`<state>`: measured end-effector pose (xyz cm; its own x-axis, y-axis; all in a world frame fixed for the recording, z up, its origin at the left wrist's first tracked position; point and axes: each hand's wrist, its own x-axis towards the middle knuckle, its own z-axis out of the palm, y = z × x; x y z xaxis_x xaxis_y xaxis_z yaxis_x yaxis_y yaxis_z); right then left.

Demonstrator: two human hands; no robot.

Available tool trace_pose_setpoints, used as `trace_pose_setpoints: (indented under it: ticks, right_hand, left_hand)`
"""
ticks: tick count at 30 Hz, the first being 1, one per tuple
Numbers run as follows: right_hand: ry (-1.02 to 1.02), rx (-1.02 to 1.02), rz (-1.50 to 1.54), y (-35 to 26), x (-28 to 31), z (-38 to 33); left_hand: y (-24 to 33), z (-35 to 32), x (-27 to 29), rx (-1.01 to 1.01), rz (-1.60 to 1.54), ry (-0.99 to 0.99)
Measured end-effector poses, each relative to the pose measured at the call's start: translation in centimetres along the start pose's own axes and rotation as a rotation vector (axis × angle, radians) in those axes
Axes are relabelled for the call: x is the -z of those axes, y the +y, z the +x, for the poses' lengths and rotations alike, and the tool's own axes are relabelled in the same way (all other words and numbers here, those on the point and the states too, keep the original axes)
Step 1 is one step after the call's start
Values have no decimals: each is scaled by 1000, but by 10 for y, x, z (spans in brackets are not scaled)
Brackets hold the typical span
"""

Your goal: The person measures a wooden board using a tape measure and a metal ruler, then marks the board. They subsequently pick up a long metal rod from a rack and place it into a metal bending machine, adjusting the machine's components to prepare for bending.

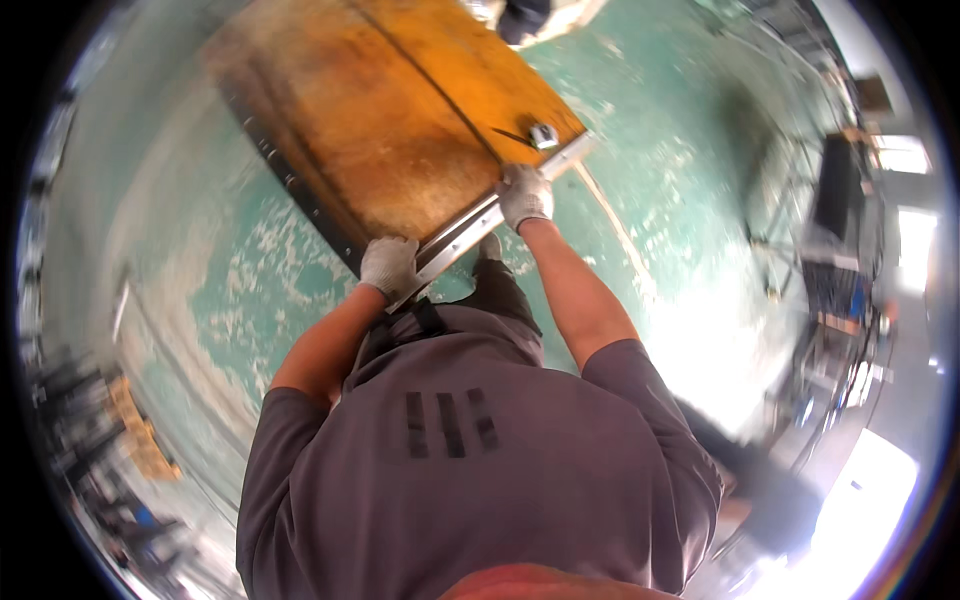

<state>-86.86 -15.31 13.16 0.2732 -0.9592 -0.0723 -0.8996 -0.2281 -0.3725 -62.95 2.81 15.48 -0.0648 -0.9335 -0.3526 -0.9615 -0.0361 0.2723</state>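
Shirt (480, 500): worn by the person and nearest the camera; grey, marked with three dark bars; much of the lower view is filled by it.
Clutter (90, 490): seen at the left rim, dark and blurred; its parts cannot be told apart.
Wooden piece (142, 430): tan, placed beside the clutter.
Floor (270, 265): green, scuffed with pale patches, seen on both sides of the person.
Dark rail (290, 183): run along one side of the surface (370, 110), dotted with small bright spots.
Surface: orange-brown and stained, set at a slant in front of the person, crossed by a dark line.
Left hand (389, 265): covered by a pale glove; placed at the near corner of the surface, its fingers curled together and closed over the strip's near end.
Strip (462, 238): silvery, straight, held by both hands along the near edge of the surface; its far end is extended past the right hand (525, 195).
Shoe (489, 247): partly seen below the strip.
Black rod (512, 134): thin, laid on the surface, pointed towards the tape measure (543, 136).
Right hand: gloved likewise; its fingers are bent over the strip and pressed around it.
Tape measure: rested on the surface near the far corner, just beyond the right hand.
Dark equipment (840, 215): stood well apart, at the right.
Window (917, 245): brightly lit, at the right rim.
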Motion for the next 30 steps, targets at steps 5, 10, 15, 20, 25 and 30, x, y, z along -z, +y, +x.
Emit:
trace_pose_setpoints:
  ticks: [5,10,15,20,25,30]
  right_hand:
    - [-148,138,-111,3,-9,36]
    - [-191,183,-95,17,-12,39]
    - [-165,173,-102,18,-10,37]
    - [-243,131,-189,6,-3,41]
    - [-179,125,-185,6,-6,40]
    - [-84,161,-118,30,10,45]
  left_hand:
    - [25,-6,-26,260,-72,-2]
    - [47,-23,-36,369,-96,70]
    - [56,-27,-44,427,-136,95]
    - [56,-28,-48,410,-146,105]
    - [48,-28,-44,373,-127,88]
    - [45,-33,-46,425,-196,119]
